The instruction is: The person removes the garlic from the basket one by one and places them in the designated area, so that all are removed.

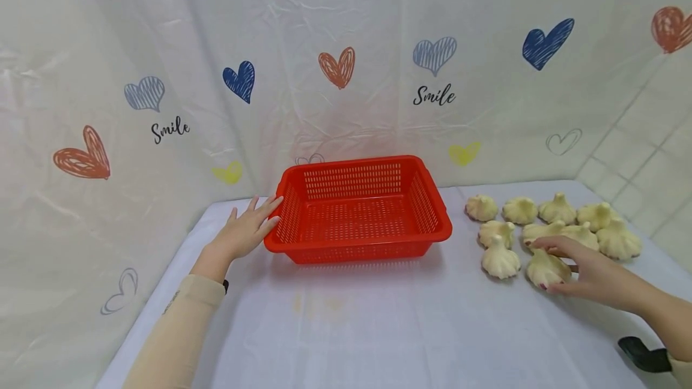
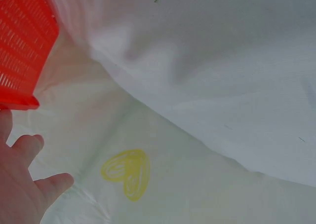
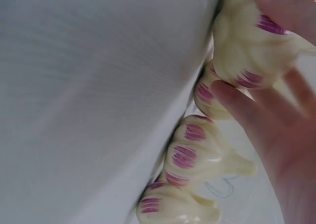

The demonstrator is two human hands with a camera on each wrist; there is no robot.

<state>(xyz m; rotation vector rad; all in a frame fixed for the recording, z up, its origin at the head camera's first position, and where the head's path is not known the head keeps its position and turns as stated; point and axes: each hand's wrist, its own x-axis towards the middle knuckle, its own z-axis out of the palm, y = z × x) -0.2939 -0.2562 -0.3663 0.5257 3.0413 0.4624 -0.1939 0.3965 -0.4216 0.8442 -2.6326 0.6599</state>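
Observation:
My left hand (image 1: pixel 244 233) lies against the left rim of a red plastic basket (image 1: pixel 357 252), fingers spread and straight. In the left wrist view, part of that hand (image 2: pixel 22 169) shows beside the basket's corner (image 2: pixel 22 51). At the right, my right hand (image 1: pixel 591 272) holds a garlic bulb (image 1: pixel 546 269) between thumb and fingers, at the front of a group of bulbs. The right wrist view shows this bulb (image 3: pixel 252 46), cream with purple streaks, with the thumb on one side and fingers on the other. More garlic bulbs (image 3: pixel 190 150) sit close by.
Several garlic bulbs (image 1: pixel 500 257) stand in loose rows at the table's right, right of the basket. A white cloth covers the table (image 1: pixel 346 329). Behind and to the left hangs a pale curtain (image 1: pixel 292 23) printed with hearts.

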